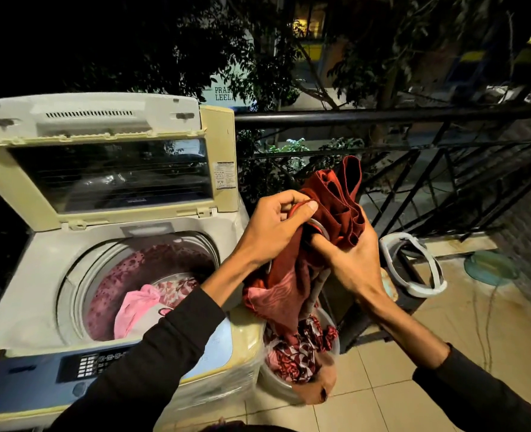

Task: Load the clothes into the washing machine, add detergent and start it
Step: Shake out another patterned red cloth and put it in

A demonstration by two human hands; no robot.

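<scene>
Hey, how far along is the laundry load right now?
Partly done: the washer lid is up and pink clothes already lie in the drum. In hand: the left hand and right hand both grip a dark red garment above the bucket. Left: more patterned clothes wait in the bucket. No detergent is visible, and the lid is not yet closed.

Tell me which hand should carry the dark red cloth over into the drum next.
Left, probably. Both hands grip the dark red cloth above the bucket, but the left hand is on the side nearer the open drum, while the right hand would have to cross over.
</scene>
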